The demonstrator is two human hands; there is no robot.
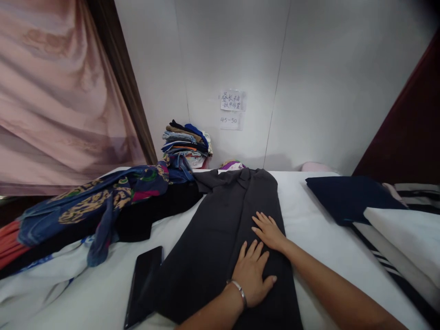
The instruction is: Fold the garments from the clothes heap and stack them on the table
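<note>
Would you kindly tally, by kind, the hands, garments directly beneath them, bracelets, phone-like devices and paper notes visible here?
Hands: 2 (left hand, right hand)
Dark grey garment: 1
Bracelet: 1
Phone-like device: 1
Paper notes: 2 (upper note, lower note)
Total: 7

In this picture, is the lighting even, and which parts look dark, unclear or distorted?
Head view: uneven light; faint shadow low on the pale grey panelled wall, whose thin dark seams slant, perhaps from the tilted lens; top right corner blackened; lower part of the dark grey cloth garment too dark for fine detail.
</note>
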